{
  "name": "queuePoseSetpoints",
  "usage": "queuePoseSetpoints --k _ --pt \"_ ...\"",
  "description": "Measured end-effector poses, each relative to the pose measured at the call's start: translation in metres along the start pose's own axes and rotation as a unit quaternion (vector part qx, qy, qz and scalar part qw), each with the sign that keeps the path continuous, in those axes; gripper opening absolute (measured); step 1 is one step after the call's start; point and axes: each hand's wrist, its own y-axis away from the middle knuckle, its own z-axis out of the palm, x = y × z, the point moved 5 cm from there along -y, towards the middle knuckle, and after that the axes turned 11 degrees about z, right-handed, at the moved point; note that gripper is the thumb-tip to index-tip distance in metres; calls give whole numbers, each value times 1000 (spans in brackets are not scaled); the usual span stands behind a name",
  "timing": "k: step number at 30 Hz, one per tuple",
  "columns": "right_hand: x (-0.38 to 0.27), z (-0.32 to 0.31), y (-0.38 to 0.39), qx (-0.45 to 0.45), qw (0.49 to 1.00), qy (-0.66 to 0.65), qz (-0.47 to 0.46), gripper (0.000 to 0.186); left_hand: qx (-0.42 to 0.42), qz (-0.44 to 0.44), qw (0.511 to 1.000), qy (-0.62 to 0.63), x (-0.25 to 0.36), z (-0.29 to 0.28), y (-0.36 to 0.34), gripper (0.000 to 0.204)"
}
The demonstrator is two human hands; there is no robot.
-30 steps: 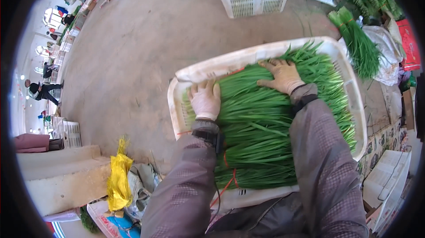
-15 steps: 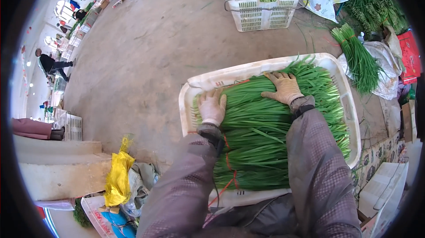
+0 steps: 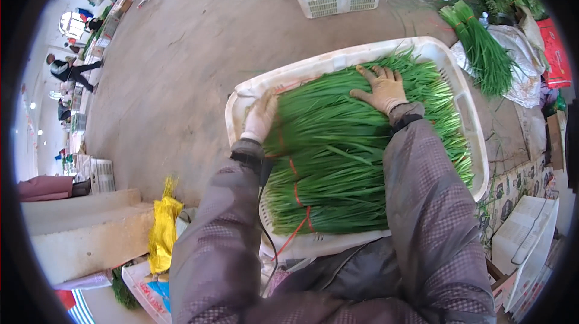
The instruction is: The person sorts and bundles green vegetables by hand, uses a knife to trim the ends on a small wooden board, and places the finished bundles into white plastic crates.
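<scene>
pressing bundled chives (image 3: 356, 161) flat in white crate (image 3: 476, 143) — left hand (image 3: 260, 117), right hand (image 3: 380, 87) fingers spread, grasping nothing; crate nearly full, loose bundle (image 3: 479, 49) outside.

Gloved hands (image 3: 381, 88) on crated green chives (image 3: 356, 143)

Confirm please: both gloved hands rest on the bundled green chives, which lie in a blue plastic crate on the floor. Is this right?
Not quite. The crate is white, not blue, as the head view shows. The rest holds: the left hand and the right hand, both gloved, rest on the bundled green chives lying in it.
</scene>
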Motion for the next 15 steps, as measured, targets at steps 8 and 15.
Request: queuePoseSetpoints --k 8,15 --pt "13 -17 1 41 999 -20 1 84 27 -16 978 -207 32 13 13 54" --pt "18 -3 -1 13 998 -65 3 86 -103 -37 963 -246 59 10 -14 54"
